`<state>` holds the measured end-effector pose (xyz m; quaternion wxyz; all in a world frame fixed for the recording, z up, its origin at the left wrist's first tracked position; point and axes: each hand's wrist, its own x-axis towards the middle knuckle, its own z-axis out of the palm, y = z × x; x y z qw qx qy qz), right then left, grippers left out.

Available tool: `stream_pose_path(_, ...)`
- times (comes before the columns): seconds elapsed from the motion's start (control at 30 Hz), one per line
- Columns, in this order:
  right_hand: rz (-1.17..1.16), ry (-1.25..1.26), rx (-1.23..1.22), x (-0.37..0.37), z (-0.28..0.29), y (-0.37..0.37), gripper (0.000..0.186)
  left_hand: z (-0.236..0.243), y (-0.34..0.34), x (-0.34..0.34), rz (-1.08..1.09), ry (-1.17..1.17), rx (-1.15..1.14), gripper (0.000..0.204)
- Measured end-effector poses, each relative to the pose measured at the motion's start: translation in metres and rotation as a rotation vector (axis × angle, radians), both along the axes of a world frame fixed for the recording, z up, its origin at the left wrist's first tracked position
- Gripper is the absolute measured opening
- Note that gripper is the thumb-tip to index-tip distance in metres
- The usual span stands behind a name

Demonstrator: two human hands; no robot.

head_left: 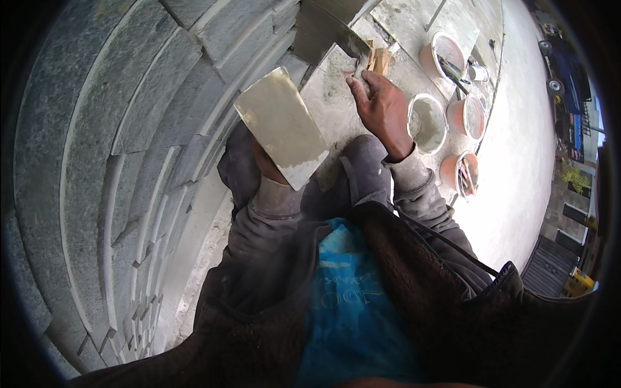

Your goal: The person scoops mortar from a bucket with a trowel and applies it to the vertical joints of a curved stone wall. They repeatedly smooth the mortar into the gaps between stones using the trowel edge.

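Where the grey stone-block wall [116,129] curves up beside the dusty concrete floor [517,149], the person crouches, the left hand [268,165] mostly hidden behind the flat rectangular tile [283,126] it holds tilted just off the wall. Farther from the wall, the right hand [383,107] closes on a trowel [336,35]; beyond it stand four orange-rimmed buckets [427,123] on the floor.

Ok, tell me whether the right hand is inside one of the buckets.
No. The right hand grips a trowel by its wooden handle on the ground, apart from the nearest bucket.
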<state>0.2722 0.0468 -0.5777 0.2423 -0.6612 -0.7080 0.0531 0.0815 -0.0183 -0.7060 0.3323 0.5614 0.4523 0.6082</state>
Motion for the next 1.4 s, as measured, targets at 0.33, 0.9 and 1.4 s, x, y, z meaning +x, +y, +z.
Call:
stream_pose_path(0.33,-0.037,0.052,-0.146,0.002,0.031,0.000,0.033,-0.011,-0.003,0.003,0.023,-0.261,-0.184,0.072)
stream_pose_path(0.9,0.037,-0.062,-0.115,0.008,-0.044,-0.017,0.029,0.001,0.006,-0.004,-0.901,-1.887,-0.150,0.068)
stream_pose_path(1.4,-0.049,0.015,0.107,-0.005,0.018,-0.012,0.028,-0.005,-0.002,-0.011,-0.508,-1.170,-0.330,0.070)
